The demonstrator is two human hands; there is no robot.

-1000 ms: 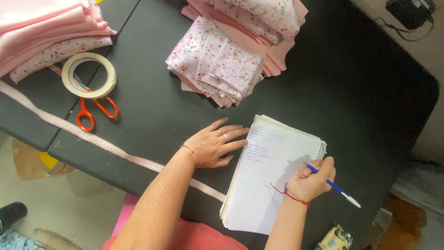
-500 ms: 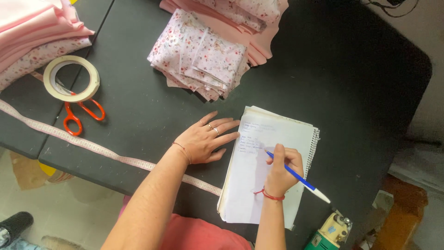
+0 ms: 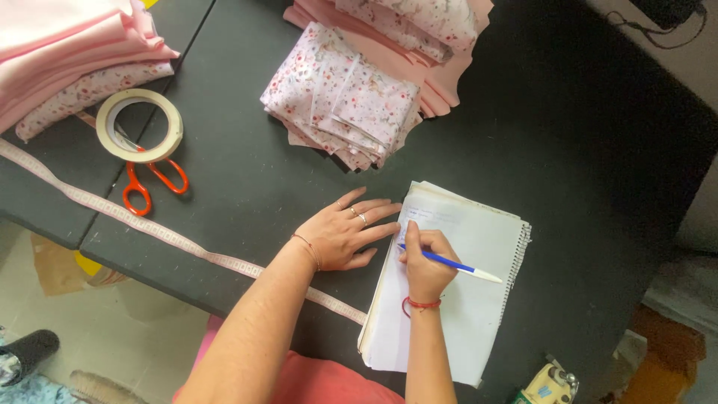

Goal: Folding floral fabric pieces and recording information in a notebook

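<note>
My right hand [image 3: 425, 262] grips a blue and white pen [image 3: 456, 265], its tip on the upper left part of a white spiral notepad [image 3: 479, 299] that lies on the dark table [image 3: 247, 187]. A red cord circles that wrist. My left hand [image 3: 344, 233] rests flat on the table, fingers spread, fingertips touching the notepad's left edge. It wears rings and a thin red wrist cord.
A stack of floral fabric pieces [image 3: 344, 101] lies beyond the hands, with pink fabric [image 3: 419, 30] behind it. Folded pink cloth [image 3: 60, 52], a tape roll [image 3: 139, 123], orange-handled scissors [image 3: 149, 183] and a pale measuring tape [image 3: 172, 239] sit left, near the table's edge.
My right hand with the pen has moved left across the notepad, toward its upper left corner. The left hand stays flat beside the pad. The view has shifted slightly.
</note>
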